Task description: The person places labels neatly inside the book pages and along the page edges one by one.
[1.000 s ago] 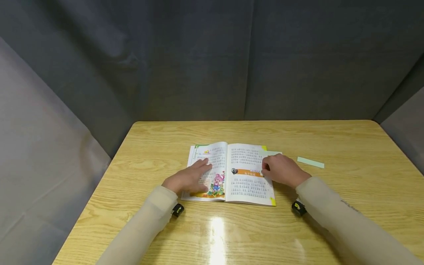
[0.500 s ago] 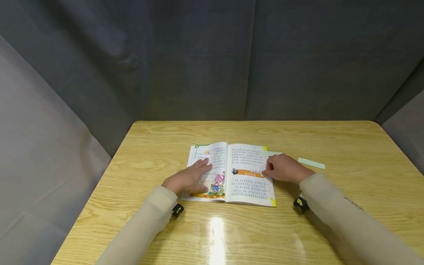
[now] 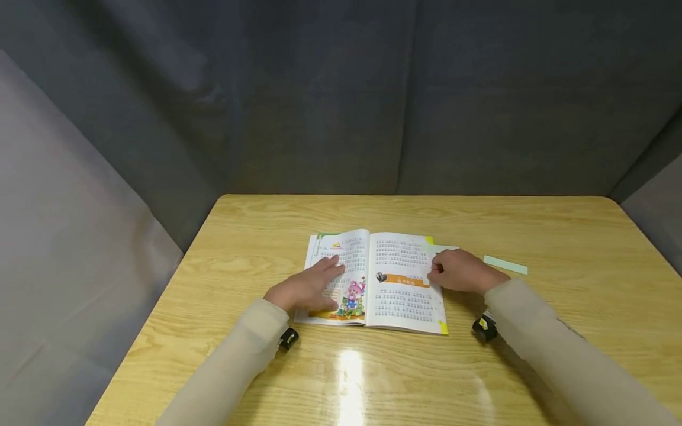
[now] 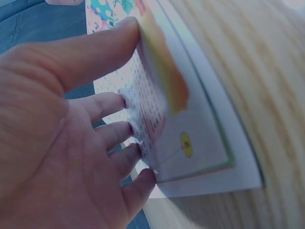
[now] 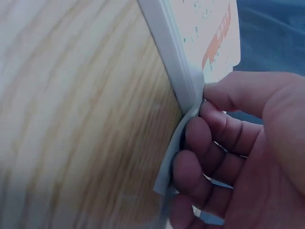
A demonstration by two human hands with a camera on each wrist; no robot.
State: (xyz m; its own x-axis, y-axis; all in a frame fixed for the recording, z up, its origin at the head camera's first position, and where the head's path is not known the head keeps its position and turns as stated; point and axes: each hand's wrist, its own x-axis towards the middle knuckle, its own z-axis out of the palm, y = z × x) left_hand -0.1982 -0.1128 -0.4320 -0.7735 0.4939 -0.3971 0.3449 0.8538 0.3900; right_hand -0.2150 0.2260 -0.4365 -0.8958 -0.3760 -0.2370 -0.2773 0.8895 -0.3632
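Nearest you, 2 pale sleeves (image 3: 229,370) reach in over the wood-grain table (image 3: 266,225), which carries a bright patch of glare between them; a black device sits at each wrist. Farther in, your book (image 3: 407,310) lies spread in the middle of the table. Your left hand (image 3: 306,289) rests on its left page, grip loose and fingers spread. The head view gives you the back of that hand; the left wrist view shows its palm, the thumb set apart from 4 fingers, and the layered leaf edges by a small yellow oval.

At the right page's edge, the grip of your right hand (image 3: 463,271) is closed, thumb and forefinger pinching a pale slip (image 5: 164,176); you cannot tell whether the page is caught too. The right wrist view shows the slip curving along your fingertips, beside the book's thickness. Only the head view shows a pale green strip (image 3: 506,264) lying to the right, apart from your hand, and a dark curtain (image 3: 319,100) beyond the table's far edge.
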